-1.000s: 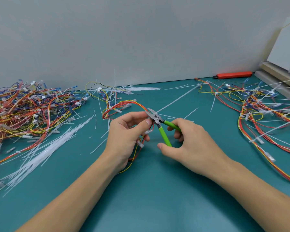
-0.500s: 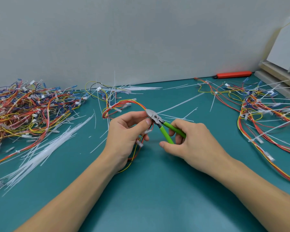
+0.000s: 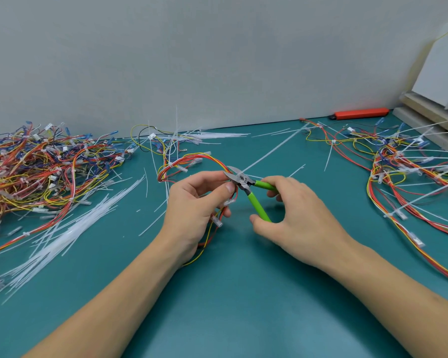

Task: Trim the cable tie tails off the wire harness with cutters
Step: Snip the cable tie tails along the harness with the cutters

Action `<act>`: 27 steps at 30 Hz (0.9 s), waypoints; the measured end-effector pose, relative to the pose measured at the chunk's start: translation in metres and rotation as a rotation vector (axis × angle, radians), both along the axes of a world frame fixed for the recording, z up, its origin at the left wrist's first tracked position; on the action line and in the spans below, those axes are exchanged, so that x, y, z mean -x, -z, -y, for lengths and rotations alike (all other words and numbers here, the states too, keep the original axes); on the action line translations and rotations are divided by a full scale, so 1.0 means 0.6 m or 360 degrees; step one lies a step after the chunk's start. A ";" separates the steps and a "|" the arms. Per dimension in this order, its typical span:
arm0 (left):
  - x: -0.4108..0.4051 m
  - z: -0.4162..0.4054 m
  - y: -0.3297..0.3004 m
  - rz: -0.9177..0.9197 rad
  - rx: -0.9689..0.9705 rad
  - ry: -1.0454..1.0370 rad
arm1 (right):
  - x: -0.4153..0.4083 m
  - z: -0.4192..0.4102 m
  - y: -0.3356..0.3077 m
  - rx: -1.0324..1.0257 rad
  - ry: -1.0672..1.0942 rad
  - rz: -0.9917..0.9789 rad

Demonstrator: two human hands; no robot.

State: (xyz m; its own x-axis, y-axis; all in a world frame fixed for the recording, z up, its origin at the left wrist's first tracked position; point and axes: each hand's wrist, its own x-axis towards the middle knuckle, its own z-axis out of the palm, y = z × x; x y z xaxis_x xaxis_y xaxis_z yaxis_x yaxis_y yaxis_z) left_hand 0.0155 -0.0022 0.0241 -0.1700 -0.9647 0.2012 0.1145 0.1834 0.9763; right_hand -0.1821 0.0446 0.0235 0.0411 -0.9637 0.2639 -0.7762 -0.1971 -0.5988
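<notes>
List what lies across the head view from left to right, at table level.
Tangled pile of wire harnesses → loose white cable ties → left hand holding a harness → green-handled cutters → right hand → spread harnesses with untrimmed tie tails.

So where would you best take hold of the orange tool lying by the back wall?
Grip the orange tool across the middle of its long, slim body, coming from above and from the front. It lies flat on the mat, lengthwise along the wall, so the rear side looks blocked.
</notes>
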 end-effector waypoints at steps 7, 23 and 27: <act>0.002 0.000 -0.001 -0.0011 -0.0017 -0.0031 | 0.002 0.000 -0.003 -0.0095 0.0015 0.0121; 0.005 -0.001 0.002 0.0001 -0.0023 -0.0021 | -0.001 0.000 0.001 -0.0074 0.0009 0.0032; 0.005 -0.001 0.003 0.0004 -0.0021 -0.0028 | 0.001 0.003 0.006 -0.0056 0.0014 0.0029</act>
